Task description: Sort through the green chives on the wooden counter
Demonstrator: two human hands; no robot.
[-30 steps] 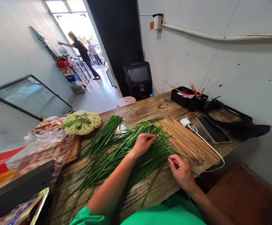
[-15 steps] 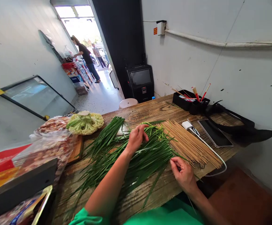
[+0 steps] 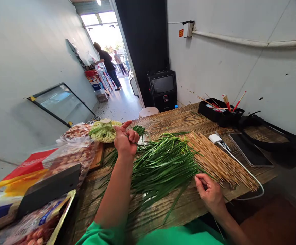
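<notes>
My left hand (image 3: 125, 139) is raised over the left-hand bundle of garlic chives (image 3: 139, 131), beside a piece of cauliflower (image 3: 104, 131). One finger stretches out, the others are loosely bent, and I see nothing held. Lower right, at the table edge, my right hand (image 3: 209, 191) is closed in a pinch. A thin bamboo skewer (image 3: 218, 228) runs down from it, its upper part hidden by the fingers. Between the hands lies a wide spread of green chives (image 3: 163, 166). Right of them is a layer of loose bamboo skewers (image 3: 219, 160).
A white charger with cable (image 3: 215, 138), a phone (image 3: 249, 149) and a black holder (image 3: 210, 110) with sticks lie to the right. Bagged meat (image 3: 72, 156) and packets crowd the left, near a wooden board (image 3: 98, 158). A person (image 3: 108, 64) stands by the doorway.
My left hand has moved left, from above the main chive spread to the other bundle near the cauliflower. My right hand keeps its pinch by the chive ends. The view has turned left.
</notes>
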